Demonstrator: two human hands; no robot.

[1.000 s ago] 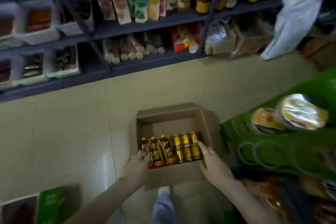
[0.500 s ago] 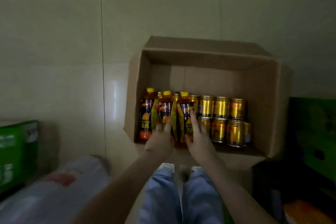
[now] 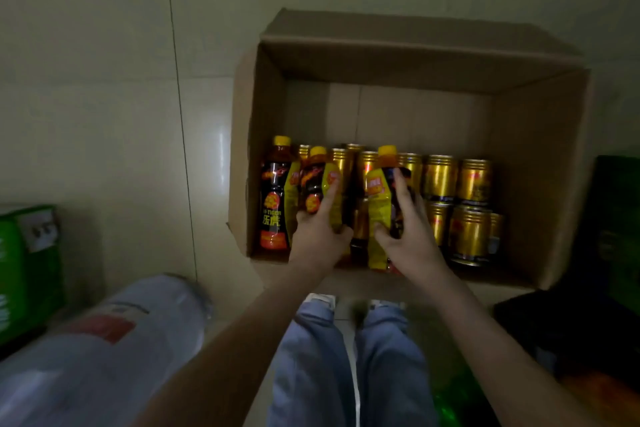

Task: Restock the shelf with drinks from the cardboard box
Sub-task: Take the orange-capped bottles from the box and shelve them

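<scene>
Gripping one bottle each, the left hand [image 3: 317, 236] wraps the middle bottle [image 3: 317, 184]; the right hand [image 3: 412, 236] clasps another [image 3: 382, 204]. Cans [image 3: 457, 198] sit at 3 o'clock inside the box [image 3: 540, 156].

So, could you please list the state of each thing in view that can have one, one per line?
cardboard box: open, flaps folded out, far half bare.
left bottle: upright in the box, capped, untouched.
middle bottle: capped, gripped by the left hand.
right bottle: capped, gripped by the right hand.
gold cans: upright, packed in rows, sealed as far as shows.
</scene>
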